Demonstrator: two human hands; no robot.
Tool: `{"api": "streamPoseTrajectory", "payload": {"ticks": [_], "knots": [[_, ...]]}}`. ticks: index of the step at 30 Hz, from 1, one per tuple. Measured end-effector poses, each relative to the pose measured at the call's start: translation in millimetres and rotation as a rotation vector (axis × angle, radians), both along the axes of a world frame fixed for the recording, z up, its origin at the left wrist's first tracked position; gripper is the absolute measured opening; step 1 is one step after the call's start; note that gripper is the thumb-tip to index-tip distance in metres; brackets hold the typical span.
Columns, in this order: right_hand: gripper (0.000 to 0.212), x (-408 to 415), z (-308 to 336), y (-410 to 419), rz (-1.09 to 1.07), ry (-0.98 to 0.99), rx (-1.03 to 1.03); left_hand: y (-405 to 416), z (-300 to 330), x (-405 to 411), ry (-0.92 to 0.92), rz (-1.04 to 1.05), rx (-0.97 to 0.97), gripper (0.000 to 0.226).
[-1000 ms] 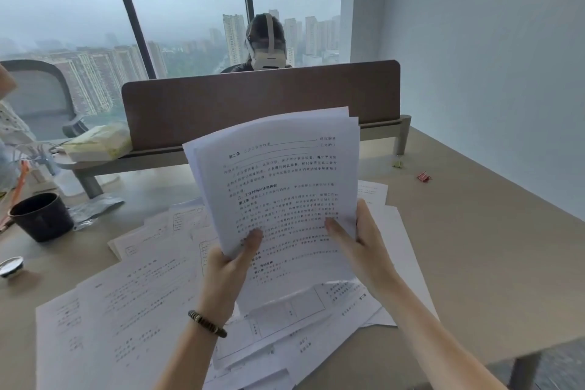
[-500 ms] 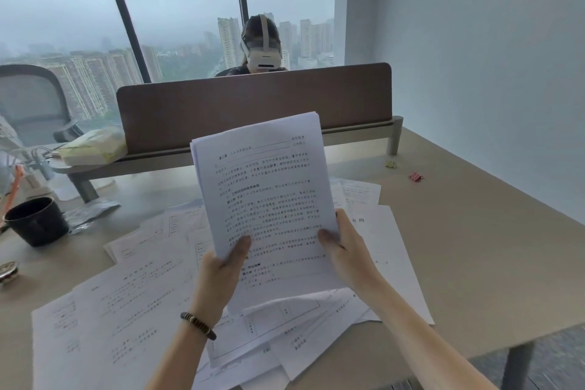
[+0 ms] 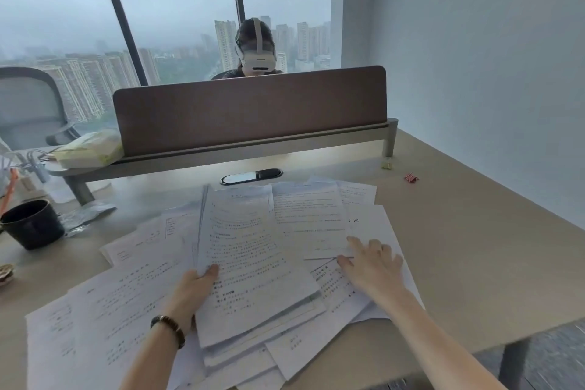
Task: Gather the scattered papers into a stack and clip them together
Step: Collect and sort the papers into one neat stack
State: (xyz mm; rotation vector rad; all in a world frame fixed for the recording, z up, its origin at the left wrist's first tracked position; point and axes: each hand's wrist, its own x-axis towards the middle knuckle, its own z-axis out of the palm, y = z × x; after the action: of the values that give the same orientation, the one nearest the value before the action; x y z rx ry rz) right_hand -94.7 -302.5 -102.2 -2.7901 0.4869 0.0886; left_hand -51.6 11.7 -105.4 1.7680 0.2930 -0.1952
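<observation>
A stack of printed papers [image 3: 253,263] lies tilted low over the desk, on top of other sheets. My left hand [image 3: 193,290] grips the stack's left edge, thumb on top. My right hand [image 3: 372,266] is off the stack, fingers spread, resting on a loose sheet [image 3: 308,218] to the right. More scattered papers [image 3: 104,307] cover the desk to the left and front. A pink binder clip [image 3: 411,178] and a yellow-green binder clip [image 3: 386,165] lie far right, near the divider's leg.
A dark mug [image 3: 31,225] stands at the left with a foil wrapper [image 3: 87,215] beside it. A brown divider [image 3: 250,108] on a raised shelf crosses the desk's back; a person in a headset sits behind it. The desk's front right corner [image 3: 506,339] is near.
The stack was held upright in both hands; it has come down onto the desk. My right hand has let go and moved right onto a loose sheet.
</observation>
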Motion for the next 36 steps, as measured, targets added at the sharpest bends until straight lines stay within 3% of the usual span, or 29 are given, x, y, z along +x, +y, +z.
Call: {"api": "streamPoseTrajectory", "payload": {"ticks": [10,16,21,25,30,33,36], "knots": [[0.045,0.7,-15.9,5.7,0.118,-0.018,0.021,-1.9,-12.8,5.8,-0.040,0.059,0.130,0.024],[0.013,13.5,-10.4,5.4,0.066,-0.244,0.365,-3.4,-13.4,7.2,-0.041,0.026,0.166,0.026],[0.003,20.5,-6.5,5.0,-0.055,-0.424,0.594,1.1,-20.5,12.5,-0.047,0.015,0.191,0.031],[0.017,30.5,-5.7,5.9,-0.080,-0.428,0.576,2.2,-24.3,13.8,-0.049,0.023,0.211,0.034],[0.056,39.7,-6.8,5.8,-0.178,-0.373,0.720,5.7,-34.0,17.8,-0.060,0.018,0.211,0.049],[0.058,45.0,-5.9,3.8,-0.216,-0.306,0.722,3.6,-30.1,14.0,-0.079,0.013,0.215,0.042],[0.041,50.8,-1.7,1.9,-0.241,-0.235,0.794,2.7,-30.0,12.6,-0.097,0.018,0.266,0.038]]}}
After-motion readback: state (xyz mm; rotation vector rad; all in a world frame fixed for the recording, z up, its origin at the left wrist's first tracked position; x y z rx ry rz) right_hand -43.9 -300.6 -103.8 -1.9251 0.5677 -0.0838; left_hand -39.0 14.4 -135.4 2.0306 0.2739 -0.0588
